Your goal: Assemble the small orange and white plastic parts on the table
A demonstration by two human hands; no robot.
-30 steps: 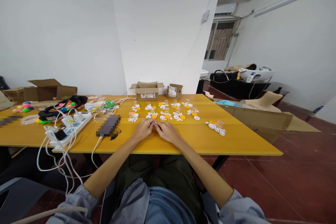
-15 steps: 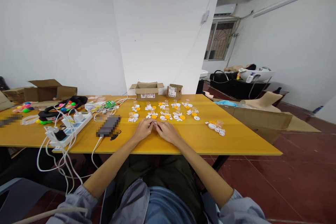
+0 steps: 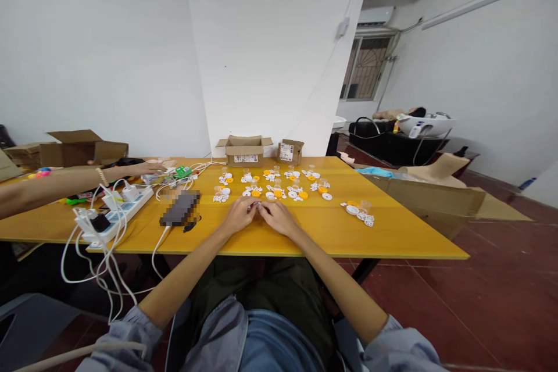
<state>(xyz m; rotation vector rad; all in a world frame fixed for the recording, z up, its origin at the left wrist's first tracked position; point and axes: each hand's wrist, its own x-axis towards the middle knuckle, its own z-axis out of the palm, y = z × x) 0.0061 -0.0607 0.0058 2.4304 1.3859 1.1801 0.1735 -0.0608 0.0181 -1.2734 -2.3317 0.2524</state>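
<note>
My left hand [image 3: 238, 214] and my right hand [image 3: 277, 216] meet above the yellow table [image 3: 244, 242], fingertips pressed together. Between them is something small and whitish, mostly hidden by the fingers, so its kind cannot be told. Just beyond my hands lie several groups of small parts: white perforated pieces [image 3: 221, 198], white discs [image 3: 292, 195], orange rings [image 3: 278, 193] and clear plastic cups [image 3: 291, 169]. One more group, with a white disc [image 3: 352, 209] and a clear cup [image 3: 365, 205], sits apart on the right.
At the back stand an open cardboard box [image 3: 244, 158] and a smaller box [image 3: 289, 152]. On the left are a power strip [image 3: 124, 215] with loose white cables and a dark, blurred device [image 3: 180, 209]. Another person's arm [image 3: 56, 187] reaches over the table's left part.
Another person's arm has come in from the left, reaching across the clutter there. My own hands have stayed nearly in place, with only slight finger movement.
</note>
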